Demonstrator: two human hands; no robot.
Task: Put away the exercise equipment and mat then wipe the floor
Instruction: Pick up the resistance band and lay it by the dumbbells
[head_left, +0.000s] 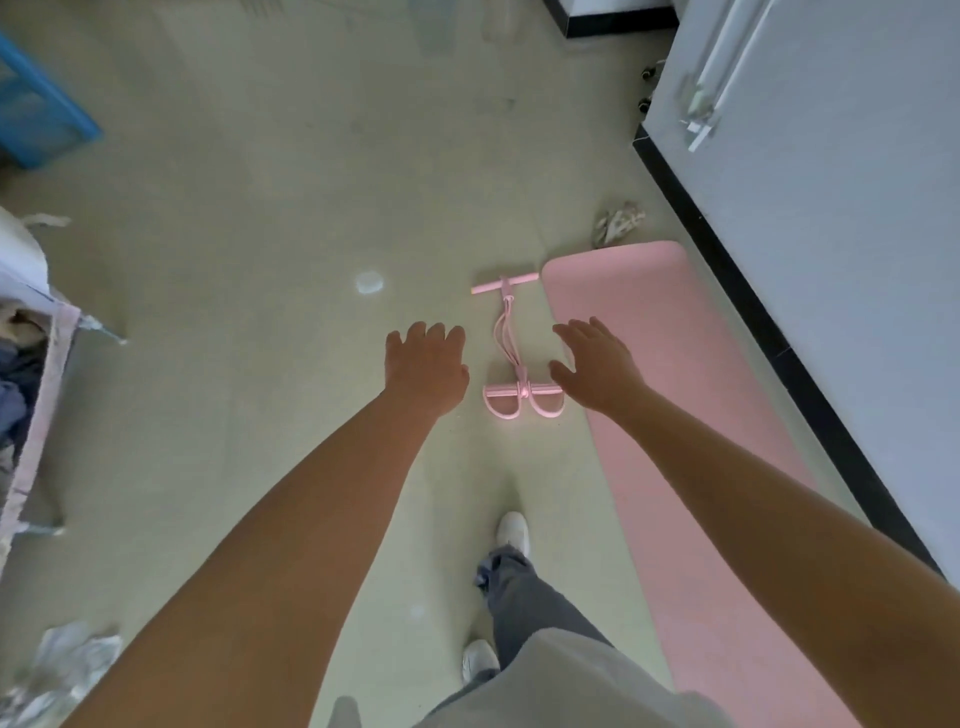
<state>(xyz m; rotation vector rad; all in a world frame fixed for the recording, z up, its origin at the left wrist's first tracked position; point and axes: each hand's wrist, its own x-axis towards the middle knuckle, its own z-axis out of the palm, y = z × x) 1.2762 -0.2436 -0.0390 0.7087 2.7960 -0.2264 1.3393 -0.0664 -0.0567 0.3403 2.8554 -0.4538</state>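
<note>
- Reaching forward, the left hand (427, 365) and right hand (597, 364) are spread, grasping nothing
- pink pedal puller (511, 347) lies on the floor (249, 218) between them; pink mat (691, 415) lies flat just beside it

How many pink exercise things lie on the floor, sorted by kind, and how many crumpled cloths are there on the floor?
Pink mat: 1
Pink pedal resistance puller: 1
Crumpled cloths: 2 (cloth near the wall, cloth at the lower left corner)
Total: 4
</note>
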